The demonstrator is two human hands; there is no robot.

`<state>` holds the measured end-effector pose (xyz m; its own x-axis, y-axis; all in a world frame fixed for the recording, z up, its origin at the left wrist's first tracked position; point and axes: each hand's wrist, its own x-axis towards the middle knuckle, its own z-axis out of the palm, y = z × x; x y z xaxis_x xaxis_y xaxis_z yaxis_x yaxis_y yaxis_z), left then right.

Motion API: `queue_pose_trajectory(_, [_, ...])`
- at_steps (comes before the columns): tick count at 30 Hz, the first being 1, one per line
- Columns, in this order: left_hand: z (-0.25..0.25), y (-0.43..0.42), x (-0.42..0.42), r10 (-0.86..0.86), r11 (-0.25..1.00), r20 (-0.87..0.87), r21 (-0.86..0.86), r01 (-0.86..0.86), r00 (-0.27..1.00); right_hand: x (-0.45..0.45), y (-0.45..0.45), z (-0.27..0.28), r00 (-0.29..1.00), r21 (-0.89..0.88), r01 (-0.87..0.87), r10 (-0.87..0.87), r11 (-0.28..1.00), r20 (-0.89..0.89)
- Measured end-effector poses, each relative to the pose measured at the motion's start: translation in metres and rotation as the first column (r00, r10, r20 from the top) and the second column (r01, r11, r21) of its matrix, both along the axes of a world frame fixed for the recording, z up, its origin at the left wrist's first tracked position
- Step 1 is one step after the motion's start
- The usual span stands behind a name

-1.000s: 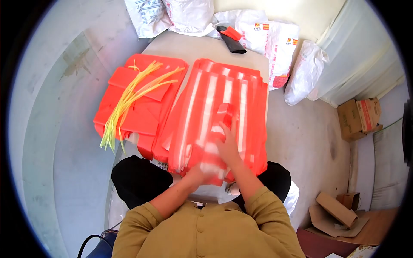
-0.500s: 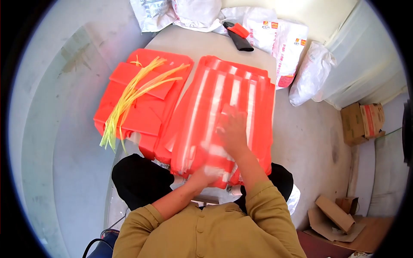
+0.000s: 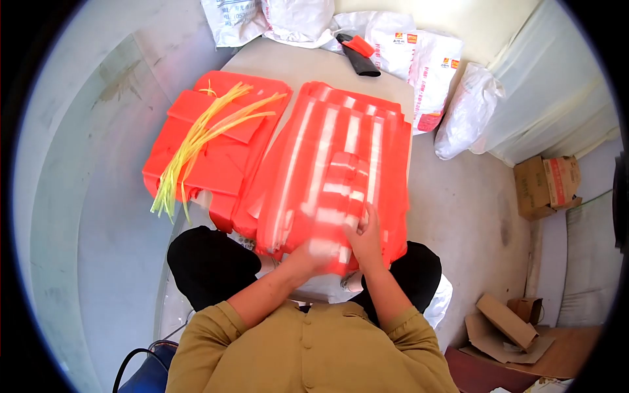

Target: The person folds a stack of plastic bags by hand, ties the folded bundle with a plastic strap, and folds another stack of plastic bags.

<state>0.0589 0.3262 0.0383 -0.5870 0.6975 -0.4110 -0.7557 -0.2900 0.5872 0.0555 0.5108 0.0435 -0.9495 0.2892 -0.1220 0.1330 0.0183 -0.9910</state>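
A stack of thin red sheets with white stripes (image 3: 295, 164) lies in front of me. On top of it is a narrow folded red sheet with white bands (image 3: 346, 190), lying lengthwise. My right hand (image 3: 367, 241) is at the right edge of this folded sheet near its close end, fingers curled against it. My left hand (image 3: 313, 257) is on its left side at the close end; motion smears its fingers. To the left sits a pile of folded plain red sheets (image 3: 209, 171), with a bunch of yellow strips (image 3: 196, 141) across it.
White printed sacks (image 3: 432, 78) line the far side, with a black tube-like item (image 3: 360, 60) and a red piece beside them. Cardboard boxes (image 3: 547, 187) stand at right; opened cardboard (image 3: 508, 334) lies lower right. A blue container (image 3: 147, 367) is at lower left.
My right hand has drawn back from the middle of the folded striped sheet to its right edge, nearer me. My left hand stays by the close end, still blurred.
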Motion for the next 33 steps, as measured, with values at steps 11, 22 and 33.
queue_pose_trajectory(11, [0.005,-0.008,0.017,-0.140,0.772,-0.534,-0.586,-0.246,0.833,0.023,-0.015,-0.036,0.999,0.306,-0.020,0.028,0.952,-0.022])
queue_pose_trajectory(22, [-0.003,-0.175,-0.098,-0.228,-0.191,-0.817,-0.495,-0.848,0.529,0.033,-0.021,0.009,0.999,0.058,-0.029,0.027,0.998,0.039])
queue_pose_trajectory(33, [-0.028,-0.222,-0.093,0.109,-0.109,-0.866,-0.498,-0.860,0.488,0.026,-0.024,0.025,0.995,-0.230,0.033,-0.010,0.973,0.098])
